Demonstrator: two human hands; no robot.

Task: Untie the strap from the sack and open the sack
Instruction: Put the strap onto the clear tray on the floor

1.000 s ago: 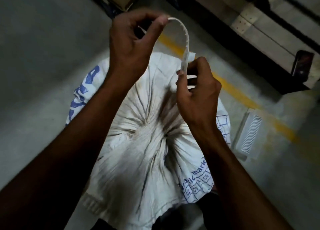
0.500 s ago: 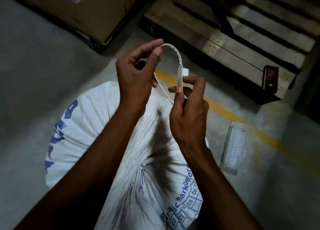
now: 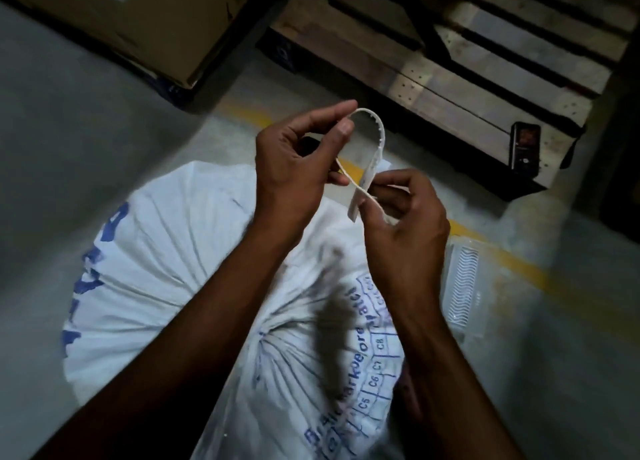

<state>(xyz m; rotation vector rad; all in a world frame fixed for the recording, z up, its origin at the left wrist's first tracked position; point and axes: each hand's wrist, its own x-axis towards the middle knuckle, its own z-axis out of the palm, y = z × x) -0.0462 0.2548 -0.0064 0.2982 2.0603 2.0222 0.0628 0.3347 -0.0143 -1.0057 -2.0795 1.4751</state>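
A white woven sack with blue print stands on the floor below me, its mouth gathered into tight pleats near the middle. The white toothed plastic strap is off the sack and curves in a loop above it. My left hand pinches the strap's top end between thumb and forefinger. My right hand pinches the strap's lower part, where the two runs of the loop cross.
A wooden pallet lies ahead with a dark phone on its near corner. A cardboard box stands at the upper left. A clear plastic packet lies on the grey floor right of the sack, across a yellow line.
The view has tilted up, so the sack sits lower in frame. Both hands keep hold of the strap, and the loop has opened slightly wider.
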